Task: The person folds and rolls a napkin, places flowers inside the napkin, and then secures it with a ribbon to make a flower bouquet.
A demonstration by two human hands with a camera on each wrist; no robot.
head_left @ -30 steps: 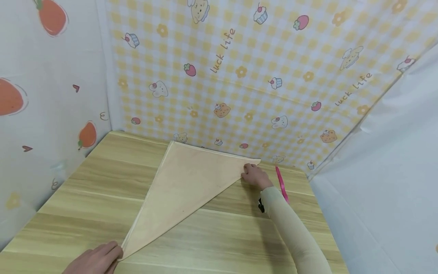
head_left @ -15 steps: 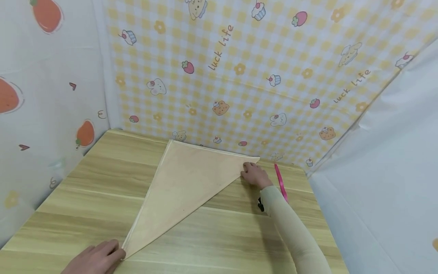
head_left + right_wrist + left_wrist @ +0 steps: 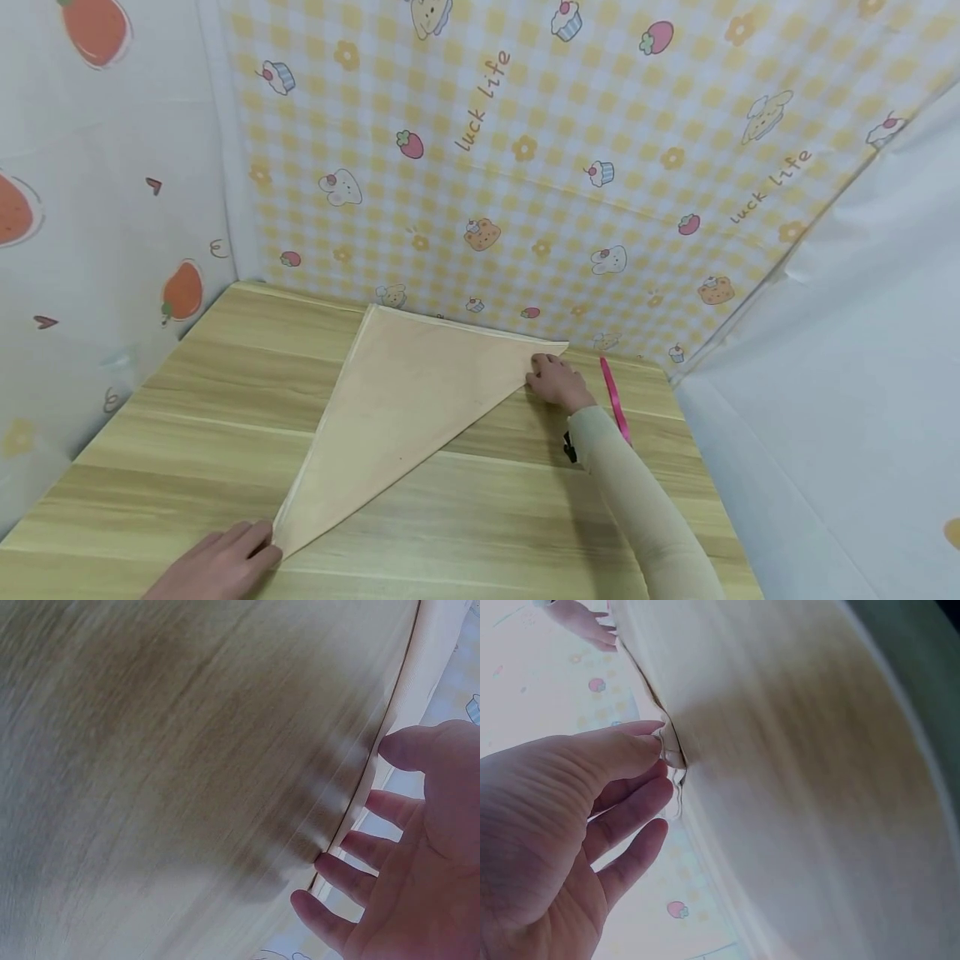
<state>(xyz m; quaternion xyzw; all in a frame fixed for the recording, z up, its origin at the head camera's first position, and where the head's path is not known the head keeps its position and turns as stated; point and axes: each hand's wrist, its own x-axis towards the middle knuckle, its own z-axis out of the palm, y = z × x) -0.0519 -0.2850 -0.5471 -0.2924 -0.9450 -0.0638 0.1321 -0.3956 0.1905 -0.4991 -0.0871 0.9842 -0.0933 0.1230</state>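
Observation:
A pale peach cloth (image 3: 405, 392), folded into a triangle, lies flat on the wooden table, its far edge along the patterned backdrop. At its near corner, my left hand (image 3: 217, 562) pinches the layers between thumb and fingers. The left wrist view shows that hand (image 3: 577, 802) from the palm side, with the bunched cloth corner (image 3: 672, 746) at the thumb tip and the lower fingers loose. Over by the far right corner, my right hand (image 3: 558, 382) rests on the cloth. In the right wrist view its spread fingertips (image 3: 330, 862) touch the cloth's folded edge (image 3: 386, 746).
A bright pink ribbon (image 3: 615, 400) lies on the table just right of my right hand, partly behind the sleeve (image 3: 637, 500). The yellow checked backdrop (image 3: 480, 167) rises behind the table (image 3: 450, 517). White sheets stand on the left and right.
My left hand has shifted slightly to the right and away from me, carrying the near corner of the cloth along. The right hand stays in place on the cloth. The head view has tilted slightly.

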